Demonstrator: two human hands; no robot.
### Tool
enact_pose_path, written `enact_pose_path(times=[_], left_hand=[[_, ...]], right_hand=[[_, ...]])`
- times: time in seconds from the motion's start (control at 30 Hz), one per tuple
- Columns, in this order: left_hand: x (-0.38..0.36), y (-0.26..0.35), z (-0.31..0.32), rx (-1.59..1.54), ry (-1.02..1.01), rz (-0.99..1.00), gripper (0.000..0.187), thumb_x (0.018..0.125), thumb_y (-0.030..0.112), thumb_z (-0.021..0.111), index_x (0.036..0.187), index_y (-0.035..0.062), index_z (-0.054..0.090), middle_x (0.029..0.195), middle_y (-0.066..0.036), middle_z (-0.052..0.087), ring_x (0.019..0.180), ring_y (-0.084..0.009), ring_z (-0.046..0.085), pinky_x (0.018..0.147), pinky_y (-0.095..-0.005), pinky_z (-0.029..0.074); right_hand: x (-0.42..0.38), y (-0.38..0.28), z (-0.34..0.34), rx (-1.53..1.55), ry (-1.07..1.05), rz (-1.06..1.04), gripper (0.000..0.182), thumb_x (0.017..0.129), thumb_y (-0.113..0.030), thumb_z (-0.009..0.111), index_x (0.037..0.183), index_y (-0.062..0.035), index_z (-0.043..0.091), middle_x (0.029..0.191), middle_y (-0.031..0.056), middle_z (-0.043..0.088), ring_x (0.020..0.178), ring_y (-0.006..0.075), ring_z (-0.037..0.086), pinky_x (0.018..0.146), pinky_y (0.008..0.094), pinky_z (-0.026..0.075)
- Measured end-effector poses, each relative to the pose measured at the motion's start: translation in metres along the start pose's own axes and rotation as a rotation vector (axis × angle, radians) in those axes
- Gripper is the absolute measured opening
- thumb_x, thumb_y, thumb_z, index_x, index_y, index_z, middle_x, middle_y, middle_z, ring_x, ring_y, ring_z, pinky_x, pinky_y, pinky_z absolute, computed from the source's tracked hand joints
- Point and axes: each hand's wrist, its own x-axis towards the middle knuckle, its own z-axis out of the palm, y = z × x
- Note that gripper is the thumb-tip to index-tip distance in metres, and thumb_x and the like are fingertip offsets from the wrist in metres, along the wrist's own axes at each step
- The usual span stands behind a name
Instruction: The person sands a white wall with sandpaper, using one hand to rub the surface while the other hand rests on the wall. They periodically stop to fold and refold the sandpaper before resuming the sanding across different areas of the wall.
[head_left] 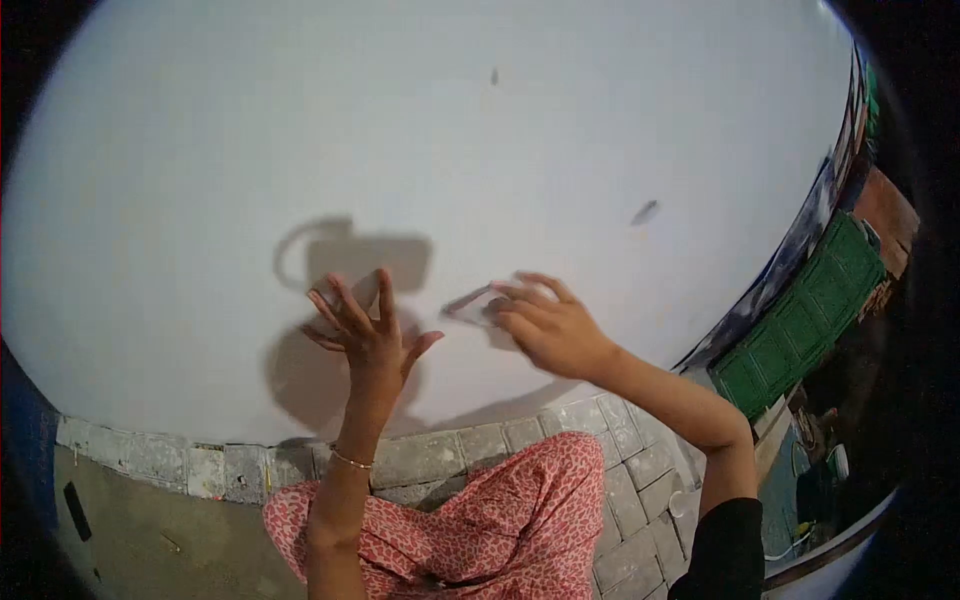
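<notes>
My left hand [371, 338] is raised in front of a large white surface [230, 120], fingers spread wide and thumb stretched to the right. Nothing shows in it, and a thin bracelet circles the wrist. To its right, my right hand [553, 325] has bent fingers smeared by motion. A thin dark streak [467, 300] runs left from its fingertips over the white surface; I cannot tell whether it is a held thing or a shadow. Dark shadows [372, 258] fall behind and around the left hand.
Two small dark marks, one high up [494, 76] and one to the right [646, 212], show on the white surface. Grey paving blocks [430, 458] line its lower edge. Patterned red-and-white clothing [520, 515] covers my folded legs. A green panel [800, 310] stands at the right.
</notes>
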Motion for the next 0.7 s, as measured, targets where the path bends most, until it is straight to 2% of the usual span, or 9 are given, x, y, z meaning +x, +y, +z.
enact_pose_path(times=[0.03, 0.1, 0.17, 0.23, 0.3, 0.4, 0.5, 0.7], left_hand=[[0.001, -0.001, 0.0, 0.0, -0.015, 0.006, 0.113, 0.059, 0.066, 0.067, 0.145, 0.027, 0.005, 0.144, -0.028, -0.015, 0.129, -0.0555, -0.012, 0.085, -0.0791, -0.001], [0.001, -0.001, 0.004, 0.021, 0.028, -0.002, 0.111, 0.06, 0.07, 0.063, 0.145, 0.0277, 0.005, 0.144, -0.028, -0.013, 0.129, -0.0558, -0.012, 0.085, -0.0789, -0.001], [0.0, 0.001, 0.002, 0.024, 0.036, 0.021, 0.111, 0.06, 0.071, 0.063, 0.145, 0.0281, 0.005, 0.145, -0.028, -0.013, 0.129, -0.0553, -0.012, 0.085, -0.0786, -0.001], [-0.001, -0.003, 0.007, 0.053, 0.069, 0.035, 0.112, 0.059, 0.071, 0.063, 0.145, 0.0292, 0.005, 0.145, -0.026, -0.014, 0.13, -0.0533, -0.012, 0.087, -0.0776, -0.002], [-0.004, -0.007, 0.009, 0.073, 0.023, 0.031, 0.112, 0.059, 0.071, 0.063, 0.145, 0.0293, 0.005, 0.145, -0.026, -0.014, 0.13, -0.0527, -0.012, 0.088, -0.0773, -0.003], [-0.018, -0.015, 0.018, 0.11, -0.03, 0.037, 0.11, 0.06, 0.072, 0.062, 0.145, 0.0285, 0.006, 0.145, -0.025, -0.014, 0.13, -0.0523, -0.014, 0.088, -0.0762, -0.006], [-0.019, -0.018, 0.019, 0.094, 0.041, 0.083, 0.109, 0.061, 0.074, 0.059, 0.145, 0.0268, 0.007, 0.145, -0.026, -0.014, 0.13, -0.0525, -0.015, 0.088, -0.0742, -0.01], [-0.019, -0.016, 0.018, 0.151, 0.056, 0.074, 0.109, 0.061, 0.073, 0.06, 0.145, 0.0237, 0.01, 0.146, -0.027, -0.009, 0.13, -0.0534, -0.01, 0.088, -0.0762, -0.003]], right_hand=[[0.008, -0.02, -0.011, 0.065, -0.103, 0.071, 0.021, 0.076, -0.012, 0.058, 0.097, -0.0082, 0.056, 0.102, 0.0066, 0.062, 0.108, 0.0207, 0.055, 0.1, 0.0404, 0.035], [0.019, -0.055, -0.038, 0.076, -0.498, 0.093, 0.022, 0.077, -0.014, 0.057, 0.098, -0.009, 0.056, 0.096, 0.0071, 0.063, 0.096, 0.0212, 0.061, 0.095, 0.0375, 0.039], [0.033, -0.087, -0.062, 0.144, -0.567, 0.047, 0.023, 0.076, -0.015, 0.058, 0.097, -0.0073, 0.056, 0.09, 0.0052, 0.064, 0.084, 0.0201, 0.063, 0.087, 0.035, 0.042], [0.057, -0.117, -0.101, -0.014, -0.594, 0.044, 0.028, 0.076, -0.019, 0.06, 0.098, -0.0038, 0.056, 0.087, 0.0025, 0.063, 0.08, 0.0151, 0.061, 0.081, 0.031, 0.042], [0.085, -0.125, -0.136, 0.173, -0.81, -0.07, 0.03, 0.075, -0.021, 0.064, 0.095, -0.0008, 0.057, 0.082, 0.0042, 0.063, 0.077, 0.0117, 0.061, 0.08, 0.0283, 0.041], [0.081, -0.136, -0.156, 0.166, -0.696, -0.057, 0.026, 0.074, -0.021, 0.063, 0.09, -0.0019, 0.058, 0.079, 0.0035, 0.062, 0.075, 0.0129, 0.059, 0.079, 0.0298, 0.04], [0.073, -0.138, -0.16, 0.151, -0.591, -0.026, 0.022, 0.073, -0.022, 0.062, 0.085, -0.0031, 0.058, 0.076, 0.0029, 0.061, 0.074, 0.0141, 0.058, 0.078, 0.0312, 0.039], [0.055, -0.137, -0.169, 0.153, -0.424, 0.042, 0.017, 0.072, -0.022, 0.06, 0.075, -0.0053, 0.06, 0.07, 0.0015, 0.059, 0.071, 0.0164, 0.055, 0.076, 0.0341, 0.037]])
